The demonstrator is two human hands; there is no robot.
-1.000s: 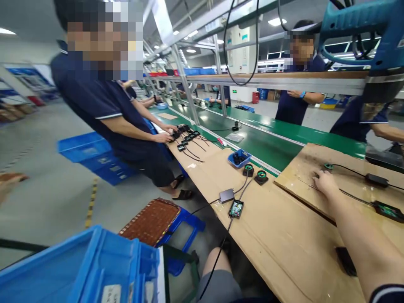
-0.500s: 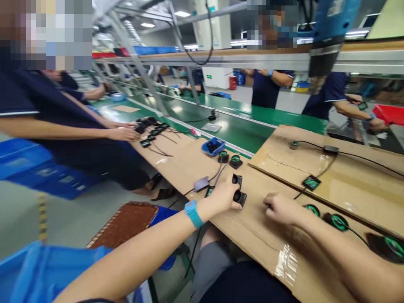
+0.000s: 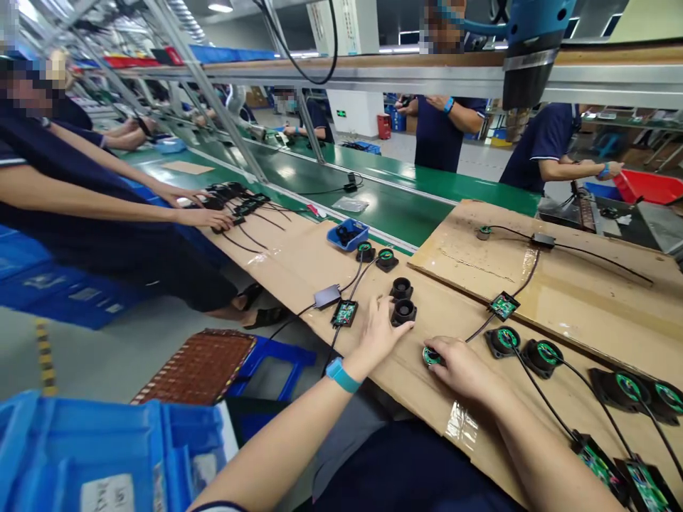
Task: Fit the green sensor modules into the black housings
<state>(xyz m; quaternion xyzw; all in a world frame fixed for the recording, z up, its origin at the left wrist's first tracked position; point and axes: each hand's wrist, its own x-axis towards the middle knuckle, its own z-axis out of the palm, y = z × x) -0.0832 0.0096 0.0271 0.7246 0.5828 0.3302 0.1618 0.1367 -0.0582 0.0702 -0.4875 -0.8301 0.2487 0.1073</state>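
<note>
Two black round housings with square flanges stand side by side on the cardboard; the farther housing (image 3: 401,287) is free of fingers. My left hand (image 3: 376,334) has its thumb and fingers around the nearer housing (image 3: 404,311). Just to the right, my right hand (image 3: 462,366) pinches a small round green circuit board (image 3: 430,356) low over the cardboard; the fingers partly hide it. Left of my left hand lie an open black case with a green board (image 3: 344,313) and a closed black box (image 3: 327,296), both on cables.
Cardboard (image 3: 299,259) covers the bench. A blue bin (image 3: 348,235) of black parts stands beyond my left hand. Several housings with green boards (image 3: 502,340) and cables lie right. A power tool (image 3: 533,57) hangs overhead. A co-worker (image 3: 107,206) handles black parts at left.
The camera view has shifted. My left hand has loosened from the two housings to the nearer one. My right hand has come lower and nearer it, and the round green board now shows in its fingers.
</note>
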